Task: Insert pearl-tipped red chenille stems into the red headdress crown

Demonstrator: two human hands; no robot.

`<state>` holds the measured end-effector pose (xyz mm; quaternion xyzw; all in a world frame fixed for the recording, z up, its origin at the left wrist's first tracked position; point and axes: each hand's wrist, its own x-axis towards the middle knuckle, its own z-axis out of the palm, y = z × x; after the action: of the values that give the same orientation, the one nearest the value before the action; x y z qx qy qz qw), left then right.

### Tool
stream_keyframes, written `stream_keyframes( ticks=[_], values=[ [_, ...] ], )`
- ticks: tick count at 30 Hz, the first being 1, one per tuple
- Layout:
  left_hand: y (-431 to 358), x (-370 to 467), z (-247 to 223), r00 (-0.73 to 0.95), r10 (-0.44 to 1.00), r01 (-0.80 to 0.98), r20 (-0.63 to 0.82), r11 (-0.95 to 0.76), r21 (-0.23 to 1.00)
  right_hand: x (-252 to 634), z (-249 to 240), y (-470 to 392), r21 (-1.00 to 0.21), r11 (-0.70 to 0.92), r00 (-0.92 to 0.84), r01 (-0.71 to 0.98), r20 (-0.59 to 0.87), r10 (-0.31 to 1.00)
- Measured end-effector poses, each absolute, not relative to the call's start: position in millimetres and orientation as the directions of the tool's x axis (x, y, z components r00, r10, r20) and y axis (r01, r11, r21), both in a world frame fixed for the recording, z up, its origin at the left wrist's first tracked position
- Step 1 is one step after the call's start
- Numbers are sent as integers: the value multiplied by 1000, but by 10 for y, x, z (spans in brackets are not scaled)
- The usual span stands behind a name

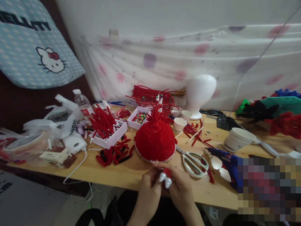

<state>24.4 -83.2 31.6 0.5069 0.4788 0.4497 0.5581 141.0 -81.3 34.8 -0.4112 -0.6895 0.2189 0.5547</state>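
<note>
Between my left hand (150,185) and my right hand (180,182) is a short red pipe cleaner (167,172) with two shiny white pearl beads on its ends. Both hands are closed round it at the table's front edge, and their fingertips are partly hidden. Just beyond them stands a red dome-shaped headpiece (155,141), wound in rows and edged with small pearls. From its top rises a tuft of red pipe cleaners (158,115), some tipped with white beads. White-handled scissors (194,163) lie to the right of the dome.
At left are a white box of red pipe cleaners (110,142), a bottle (82,102) and plastic bags (63,110). A box of small beads (133,122), paper cups (180,125) and a white foam head (199,91) stand behind. A blue glue gun (225,160) lies right.
</note>
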Motion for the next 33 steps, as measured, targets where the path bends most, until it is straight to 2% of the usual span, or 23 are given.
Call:
stream_keyframes(
  ticks=[2, 4, 7, 10, 12, 14, 20, 22, 24, 25, 27, 28, 30, 32, 33],
  values=[
    [-820, 126, 411, 222, 971, -46, -88, 101, 994, 1445, 393, -781, -844, 471, 8, 258, 489, 872],
    [-800, -16, 529, 184, 980, -14, -70, 73, 997, 1489, 447, -743, -917, 361, 47, 168, 374, 926],
    [-743, -154, 680, 30, 995, 110, 99, -102, 989, 1539, 502, -701, -967, 255, 4, 29, 255, 967],
    [-674, -123, 742, 167, 956, 189, 243, -273, 943, 1553, 502, -715, -969, 246, -89, 26, 243, 966],
    [-639, -49, 732, 274, 933, 140, 233, -279, 950, 1550, 478, -747, -963, 259, -134, 73, 248, 960],
    [-619, 12, 697, 308, 927, 75, 215, -249, 965, 1541, 448, -781, -972, 218, -179, 84, 200, 963],
    [-651, -5, 566, 135, 963, 36, 235, -242, 970, 1525, 455, -878, -996, -91, -288, -19, -81, 954],
    [-678, -33, 532, 39, 961, 55, 273, -275, 960, 1643, 482, -972, -990, -128, -329, 56, -140, 934],
    [-694, -60, 497, -86, 947, 64, 310, -306, 950, 1893, 490, -1125, -957, -134, -306, 259, -213, 928],
    [-695, -72, 476, -152, 937, 55, 316, -311, 949, 2060, 484, -1219, -916, -133, -227, 377, -231, 946],
    [-678, -88, 426, -240, 926, 5, 291, -299, 954, 2426, 463, -1406, -805, -171, 28, 568, -188, 982],
    [-663, -87, 398, -257, 929, -46, 265, -286, 957, 2601, 454, -1481, -741, -190, 212, 644, -66, 975],
    [-635, -62, 350, -269, 942, -204, 201, -260, 944, 2886, 449, -1548, -622, -312, 521, 718, 182, 834],
    [-622, -12, 329, -249, 961, -391, 120, -213, 895, 3058, 448, -1477, -555, -374, 616, 743, 349, 706],
    [-624, 18, 334, -235, 969, -475, 78, -185, 860, 3105, 443, -1397, -522, -353, 588, 776, 398, 704]
  ],
)
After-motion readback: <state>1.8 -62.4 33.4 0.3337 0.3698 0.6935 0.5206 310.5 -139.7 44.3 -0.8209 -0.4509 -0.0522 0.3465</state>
